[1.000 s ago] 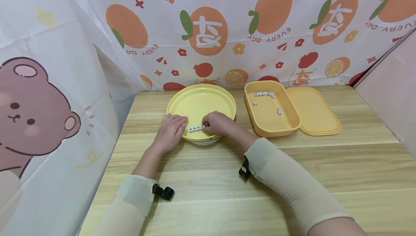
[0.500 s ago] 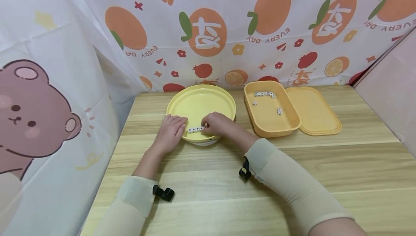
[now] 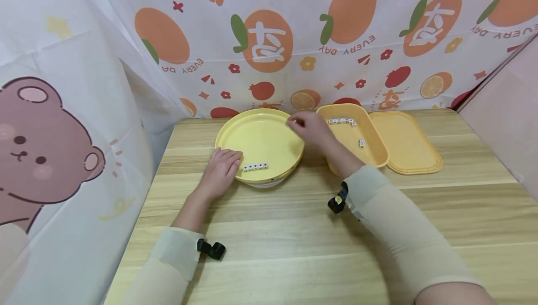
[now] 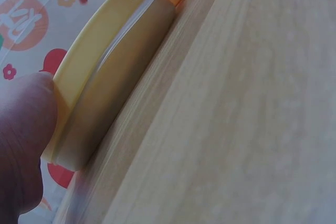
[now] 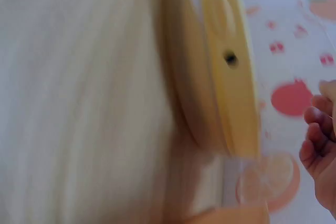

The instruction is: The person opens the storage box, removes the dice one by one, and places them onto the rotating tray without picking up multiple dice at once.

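Near: left hand (image 3: 220, 169) rests, fingers relaxed, on rim of round yellow plastic-looking tray (image 3: 260, 137) | inside front rim: row of five white dotted cubes (image 3: 255, 167), now uncovered; I judge the last one placed | farther: right hand (image 3: 313, 127) has left the row, over tray's right edge, fingers loosely curled, I see nothing held | beside: orange-yellow rectangular box (image 3: 371, 155) with more cubes (image 3: 342, 121).

Two hands (image 3: 220, 167) (image 3: 312, 130), one tray (image 3: 260, 139), five dice (image 3: 255, 167) on it, one box (image 3: 371, 155), one lid (image 3: 407, 141) and one table (image 3: 273, 239) are seen.
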`<action>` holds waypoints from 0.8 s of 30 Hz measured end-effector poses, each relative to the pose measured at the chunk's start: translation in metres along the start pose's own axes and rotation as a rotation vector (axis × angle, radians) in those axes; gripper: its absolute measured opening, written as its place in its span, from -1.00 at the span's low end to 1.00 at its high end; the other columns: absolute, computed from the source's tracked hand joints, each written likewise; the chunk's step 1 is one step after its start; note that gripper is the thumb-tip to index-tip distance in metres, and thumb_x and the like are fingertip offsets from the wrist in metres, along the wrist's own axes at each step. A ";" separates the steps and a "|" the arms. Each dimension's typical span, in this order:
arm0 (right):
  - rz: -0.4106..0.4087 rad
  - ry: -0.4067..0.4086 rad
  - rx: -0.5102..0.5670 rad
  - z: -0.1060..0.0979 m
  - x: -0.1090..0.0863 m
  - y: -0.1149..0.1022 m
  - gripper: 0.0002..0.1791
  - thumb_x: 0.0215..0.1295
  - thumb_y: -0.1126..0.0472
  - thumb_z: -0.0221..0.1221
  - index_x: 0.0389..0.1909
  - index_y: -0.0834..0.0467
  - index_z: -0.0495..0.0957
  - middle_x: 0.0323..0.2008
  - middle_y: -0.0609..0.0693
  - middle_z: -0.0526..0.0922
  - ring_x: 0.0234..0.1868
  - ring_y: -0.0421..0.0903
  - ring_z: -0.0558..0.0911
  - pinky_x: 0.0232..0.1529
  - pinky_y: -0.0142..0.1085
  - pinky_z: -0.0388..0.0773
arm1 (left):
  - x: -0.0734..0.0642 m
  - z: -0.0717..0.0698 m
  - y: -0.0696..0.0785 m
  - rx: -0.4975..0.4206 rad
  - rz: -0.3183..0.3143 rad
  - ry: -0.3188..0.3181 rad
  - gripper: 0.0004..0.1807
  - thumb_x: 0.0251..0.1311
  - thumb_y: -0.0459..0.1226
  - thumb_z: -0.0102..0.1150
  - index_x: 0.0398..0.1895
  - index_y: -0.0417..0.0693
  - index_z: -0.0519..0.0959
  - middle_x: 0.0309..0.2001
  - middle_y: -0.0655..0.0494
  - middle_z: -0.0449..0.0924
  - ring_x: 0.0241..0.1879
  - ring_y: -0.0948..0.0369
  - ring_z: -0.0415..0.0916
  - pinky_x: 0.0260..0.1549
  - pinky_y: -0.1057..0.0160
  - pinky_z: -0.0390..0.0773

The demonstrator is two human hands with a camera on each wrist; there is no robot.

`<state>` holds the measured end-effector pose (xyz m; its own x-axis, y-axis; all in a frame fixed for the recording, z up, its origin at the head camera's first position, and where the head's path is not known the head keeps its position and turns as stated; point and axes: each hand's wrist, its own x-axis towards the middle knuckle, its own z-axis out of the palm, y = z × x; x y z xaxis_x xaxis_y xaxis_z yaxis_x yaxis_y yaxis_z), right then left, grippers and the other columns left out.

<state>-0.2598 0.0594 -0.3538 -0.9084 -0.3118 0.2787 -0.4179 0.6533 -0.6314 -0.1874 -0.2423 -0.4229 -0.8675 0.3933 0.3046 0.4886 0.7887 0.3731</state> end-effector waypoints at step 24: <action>0.463 -0.191 -0.144 -0.018 -0.013 0.108 -0.62 0.38 0.10 0.14 0.08 0.26 0.56 0.08 0.22 0.57 0.06 0.12 0.49 0.17 -0.05 0.44 | -0.005 -0.003 0.007 -0.011 0.000 0.008 -0.59 0.48 -0.24 -0.14 0.20 -0.27 0.53 0.18 -0.16 0.57 0.26 -0.08 0.38 0.47 -0.14 -0.08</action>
<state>-0.2934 0.1467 -0.4125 -0.9853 -0.0793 -0.1516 0.0168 0.8367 -0.5474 -0.1794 -0.2400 -0.4190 -0.8665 0.3895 0.3121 0.4899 0.7834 0.3825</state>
